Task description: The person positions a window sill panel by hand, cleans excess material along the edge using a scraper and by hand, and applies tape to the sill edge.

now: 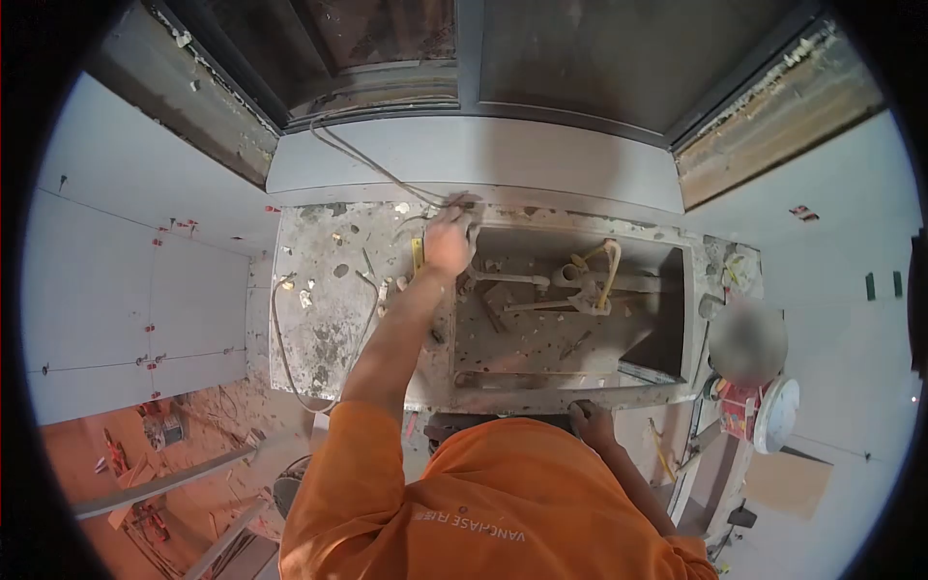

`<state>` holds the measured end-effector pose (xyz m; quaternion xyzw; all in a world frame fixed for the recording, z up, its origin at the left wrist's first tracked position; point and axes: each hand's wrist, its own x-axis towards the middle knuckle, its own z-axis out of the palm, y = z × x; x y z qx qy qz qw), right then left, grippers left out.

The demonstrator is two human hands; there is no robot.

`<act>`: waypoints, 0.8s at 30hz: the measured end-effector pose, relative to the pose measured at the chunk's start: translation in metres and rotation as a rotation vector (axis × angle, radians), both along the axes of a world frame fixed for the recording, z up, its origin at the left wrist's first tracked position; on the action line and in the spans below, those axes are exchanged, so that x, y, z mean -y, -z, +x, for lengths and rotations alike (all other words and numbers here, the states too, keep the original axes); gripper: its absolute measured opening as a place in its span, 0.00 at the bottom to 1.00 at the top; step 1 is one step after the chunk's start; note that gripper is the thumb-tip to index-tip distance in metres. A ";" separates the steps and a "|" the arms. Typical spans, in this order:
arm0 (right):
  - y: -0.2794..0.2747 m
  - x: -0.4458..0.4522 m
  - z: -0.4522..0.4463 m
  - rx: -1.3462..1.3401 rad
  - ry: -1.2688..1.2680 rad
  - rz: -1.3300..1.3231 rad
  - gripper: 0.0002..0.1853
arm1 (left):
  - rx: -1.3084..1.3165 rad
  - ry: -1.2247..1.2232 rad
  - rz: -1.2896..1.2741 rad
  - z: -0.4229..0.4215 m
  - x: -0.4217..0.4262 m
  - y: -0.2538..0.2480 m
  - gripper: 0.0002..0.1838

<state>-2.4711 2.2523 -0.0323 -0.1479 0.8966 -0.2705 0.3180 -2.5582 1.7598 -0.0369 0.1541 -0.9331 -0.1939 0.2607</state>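
Observation:
My left hand [449,244] reaches to the back of the dusty stone counter [319,333], at the back left corner of a rectangular opening. Its fingers are bent round something dark and small that I cannot make out. A cable [362,159] runs from the window sill to these fingers. Beside the hand lies a yellow strip [418,253]. My right hand [590,422] is closed at the counter's front edge; what it holds, if anything, is hidden. Inside the opening are pale pipes [512,278] and a bent yellowish hose [613,275].
A dark-framed window [469,58] stands behind the white sill [387,150]. To the right are a red and white bucket [776,416] and a brown board [788,483]. Long metal bars [174,491], tools and debris lie at the lower left.

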 end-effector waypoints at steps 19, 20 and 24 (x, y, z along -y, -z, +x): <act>0.038 0.140 -0.245 -0.106 -0.162 -0.191 0.13 | 0.238 0.500 -0.379 -0.149 0.069 -0.002 0.41; 0.043 0.153 -0.259 -0.124 -0.188 -0.202 0.15 | 0.240 0.513 -0.375 -0.155 0.066 -0.001 0.41; -0.017 0.277 -0.335 1.201 0.864 -0.895 0.12 | 0.391 0.355 -0.272 -0.142 0.080 0.003 0.45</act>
